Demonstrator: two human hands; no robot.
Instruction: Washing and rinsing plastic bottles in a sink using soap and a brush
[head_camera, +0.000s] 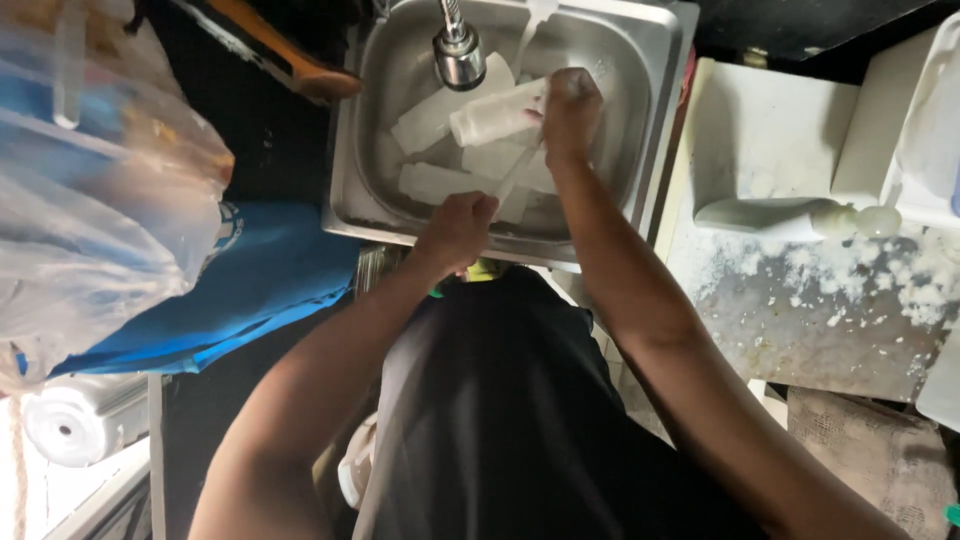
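Note:
I stand over a steel sink (372, 150). My right hand (570, 110) grips a white plastic bottle (495, 115) lying sideways under the tap head (459, 55). My left hand (458, 230) is closed near the sink's front rim, holding the lower end of a thin pale stick or brush (515, 175) that slants up toward the bottle. Several other whitish containers (435, 185) lie in the basin below.
A clear plastic bag (90, 190) and blue cloth (250, 290) sit left of the sink. A wooden handle (290, 55) lies at the upper left. To the right, a worn counter (800, 310) carries white crumbs, a white board (770, 140) and a fallen white bottle (790, 218).

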